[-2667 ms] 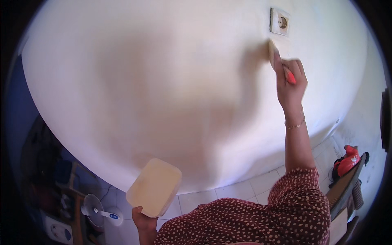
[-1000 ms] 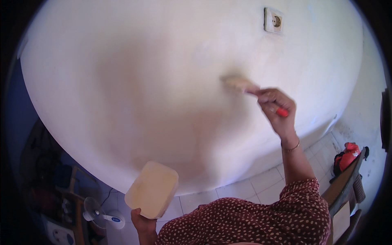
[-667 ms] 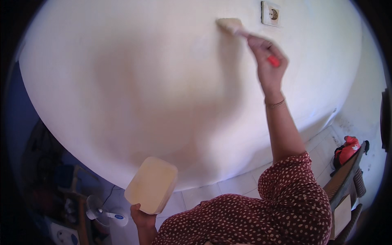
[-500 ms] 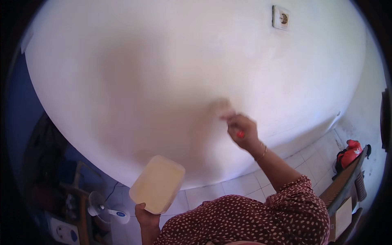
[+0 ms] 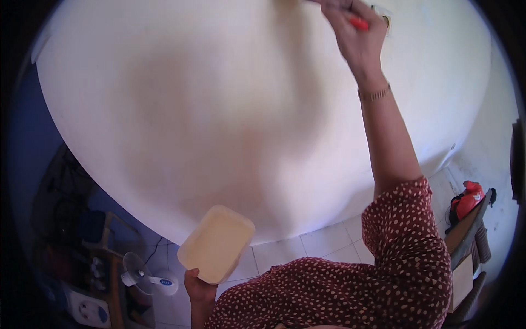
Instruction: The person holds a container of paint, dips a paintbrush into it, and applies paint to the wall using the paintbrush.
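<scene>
High on the white wall [image 5: 230, 109], my right hand [image 5: 359, 44] is closed around a paintbrush with a red handle end [image 5: 359, 23]. The brush head is at the upper edge of the picture, partly cut off and blurred, close to the wall; whether it touches cannot be told. Low on the left, my left hand [image 5: 200, 286] grips a rectangular plastic tub [image 5: 250, 234] by its near corner, thumb over the rim. The tub is tilted a little, and cream-coloured contents [image 5: 216, 244] show inside.
A wall socket [image 5: 387, 22] sits just behind my right hand. Down left stand a small fan [image 5: 137, 277] and a wooden-framed piece of furniture [image 5: 112, 274]. At right, a red bag [image 5: 468, 200] lies by a wooden bench [image 5: 466, 225]. White tiles [image 5: 329, 241] cover the floor.
My right hand has risen up the wall with the paintbrush, from mid-height to the top of the picture, and the arm is stretched out. The tub has barely shifted.
</scene>
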The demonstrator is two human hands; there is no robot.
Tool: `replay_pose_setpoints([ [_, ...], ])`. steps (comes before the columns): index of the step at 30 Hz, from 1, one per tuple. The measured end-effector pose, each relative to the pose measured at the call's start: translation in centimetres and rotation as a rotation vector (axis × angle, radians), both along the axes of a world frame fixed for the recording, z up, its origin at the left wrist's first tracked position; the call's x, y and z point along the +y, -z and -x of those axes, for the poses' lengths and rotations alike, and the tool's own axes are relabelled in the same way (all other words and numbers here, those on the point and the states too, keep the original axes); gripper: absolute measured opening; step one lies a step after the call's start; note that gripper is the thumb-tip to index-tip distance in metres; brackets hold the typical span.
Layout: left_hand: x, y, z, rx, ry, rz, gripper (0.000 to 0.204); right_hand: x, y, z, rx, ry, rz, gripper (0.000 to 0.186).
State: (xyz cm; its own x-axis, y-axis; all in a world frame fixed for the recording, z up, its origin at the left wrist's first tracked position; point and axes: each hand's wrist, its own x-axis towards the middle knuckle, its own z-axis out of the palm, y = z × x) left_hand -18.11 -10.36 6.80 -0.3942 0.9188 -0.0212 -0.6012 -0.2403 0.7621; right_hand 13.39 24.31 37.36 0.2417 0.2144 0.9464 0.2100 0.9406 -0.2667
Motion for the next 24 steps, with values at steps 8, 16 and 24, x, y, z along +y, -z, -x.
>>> replay_pose_setpoints([
  [8, 0.1, -0.1, 0.0, -0.025, -0.020, 0.011, 0.076, 0.0, 14.9, 2.9, -0.173, 0.064, -0.007, 0.009],
  [16, 0.3, -1.8, -1.2, -0.014, 0.008, 0.068, 0.079, -0.7, 30.9, 0.6, -0.566, 0.003, 0.758, 0.017],
  [24, -0.6, -1.9, -0.7, -0.038, 0.023, 0.067, 0.076, -0.2, 5.3, 1.0, -0.095, 0.041, 0.195, 0.018],
])
